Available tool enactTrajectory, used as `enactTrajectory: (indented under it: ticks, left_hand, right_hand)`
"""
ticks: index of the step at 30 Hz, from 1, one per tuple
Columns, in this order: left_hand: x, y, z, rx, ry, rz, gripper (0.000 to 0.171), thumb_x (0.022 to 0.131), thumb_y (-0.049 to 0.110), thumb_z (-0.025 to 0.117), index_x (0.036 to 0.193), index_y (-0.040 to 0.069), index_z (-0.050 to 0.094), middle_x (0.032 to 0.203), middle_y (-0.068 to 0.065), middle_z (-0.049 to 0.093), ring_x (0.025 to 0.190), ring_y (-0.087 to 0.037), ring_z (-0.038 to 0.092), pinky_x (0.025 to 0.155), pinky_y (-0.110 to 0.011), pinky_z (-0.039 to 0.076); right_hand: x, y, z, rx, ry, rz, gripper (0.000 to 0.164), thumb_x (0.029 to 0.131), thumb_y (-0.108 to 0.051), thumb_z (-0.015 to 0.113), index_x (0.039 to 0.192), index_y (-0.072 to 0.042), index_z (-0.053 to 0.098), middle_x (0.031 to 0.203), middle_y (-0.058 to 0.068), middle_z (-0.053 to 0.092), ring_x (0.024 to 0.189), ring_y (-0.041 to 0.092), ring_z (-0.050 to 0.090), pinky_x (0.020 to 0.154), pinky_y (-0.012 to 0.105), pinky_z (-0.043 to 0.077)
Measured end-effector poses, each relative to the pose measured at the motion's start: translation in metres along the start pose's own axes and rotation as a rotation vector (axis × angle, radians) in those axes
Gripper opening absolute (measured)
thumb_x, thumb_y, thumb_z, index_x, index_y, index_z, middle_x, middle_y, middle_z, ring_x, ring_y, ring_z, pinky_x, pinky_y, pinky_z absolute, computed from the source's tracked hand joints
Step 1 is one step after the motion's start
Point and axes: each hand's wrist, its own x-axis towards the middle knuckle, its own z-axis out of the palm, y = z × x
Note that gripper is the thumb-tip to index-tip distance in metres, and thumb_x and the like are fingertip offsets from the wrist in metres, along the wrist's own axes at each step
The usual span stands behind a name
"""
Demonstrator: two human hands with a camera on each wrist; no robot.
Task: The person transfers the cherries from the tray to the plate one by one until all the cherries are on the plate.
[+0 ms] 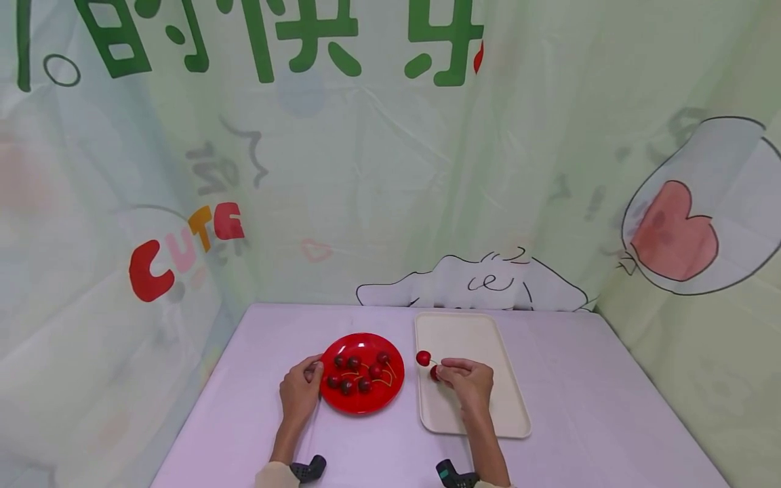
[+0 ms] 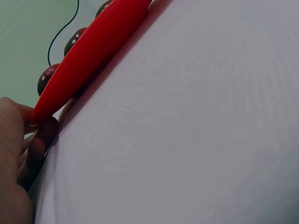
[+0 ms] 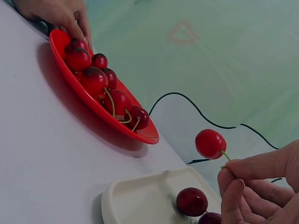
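My right hand [image 1: 468, 381] pinches the thin green stem of a bright red cherry [image 3: 210, 144] between thumb and fingertip. That cherry hangs in the air over the left part of a cream tray [image 1: 488, 339]. Dark red cherries [image 3: 191, 201] lie on the tray just below the hand. To the left, a round red plate [image 1: 360, 407] carries several dark and bright cherries [image 1: 375, 371], some with stems. My left hand [image 1: 300, 390] grips the plate's left rim, with fingers at its edge in the left wrist view [image 2: 35, 140].
Plate and tray stand side by side on a table with a pale lilac cloth [image 1: 586, 407]. A printed curtain [image 1: 378, 169] hangs behind the table and along both sides. Dark straps with small devices [image 1: 309, 469] sit on both wrists.
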Motion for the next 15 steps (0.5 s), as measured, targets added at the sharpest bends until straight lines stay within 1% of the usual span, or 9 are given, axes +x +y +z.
enactTrajectory:
  ticks: [6,11,15]
  left_hand:
    - [-0.0009,-0.0001,0.001,-0.003,-0.004,-0.002,0.029,0.109,0.021,0.068,0.134,0.011,0.078,0.109,-0.012,0.083,0.076,-0.015,0.06,0.073,-0.028,0.044]
    - [-0.0011,-0.0003,0.0017,0.004,-0.006,-0.001,0.029,0.109,0.02,0.068,0.134,0.01,0.078,0.109,-0.012,0.083,0.077,-0.015,0.06,0.072,-0.027,0.044]
    - [-0.0005,0.0003,0.0022,0.01,-0.004,-0.002,0.029,0.109,0.02,0.068,0.134,0.01,0.078,0.109,-0.012,0.083,0.078,-0.015,0.06,0.073,-0.028,0.044]
  right_hand:
    - [-0.0026,-0.0005,0.0,-0.009,-0.005,-0.003,0.026,0.09,0.008,0.081,0.112,0.02,0.074,0.088,0.021,0.082,0.072,0.015,0.079,0.069,0.026,0.065]
    - [-0.0026,0.0007,0.0026,-0.03,-0.019,-0.012,0.026,0.092,0.006,0.081,0.113,0.018,0.074,0.09,0.023,0.083,0.074,0.02,0.082,0.069,0.023,0.064]
    - [-0.0029,0.0014,0.0053,-0.021,-0.03,-0.02,0.025,0.092,0.006,0.081,0.113,0.018,0.075,0.088,0.021,0.083,0.071,0.019,0.081,0.068,0.022,0.064]
